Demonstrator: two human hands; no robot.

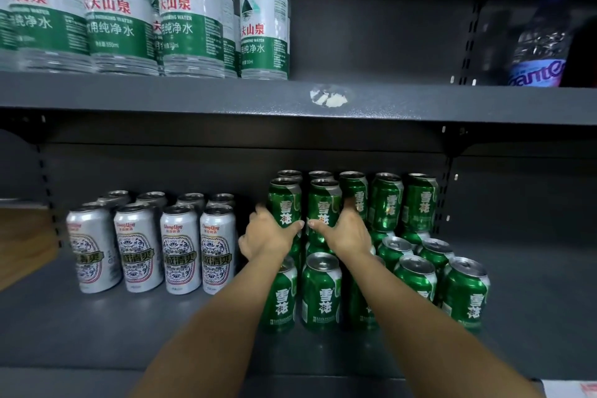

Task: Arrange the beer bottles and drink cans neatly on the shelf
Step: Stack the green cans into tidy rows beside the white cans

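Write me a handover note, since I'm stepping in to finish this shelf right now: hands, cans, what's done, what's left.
Left hand: gripping one upper-tier green can.
Right hand: gripping the neighbouring upper-tier green can.
Both cans sit in the second layer, stacked on the green cans below.
Done: silver cans stand in tidy rows at left; the back green stack looks even.
Left: seat these two cans squarely, then straighten the loose front green cans at right. No beer bottles in view; the upper shelf holds water bottles.
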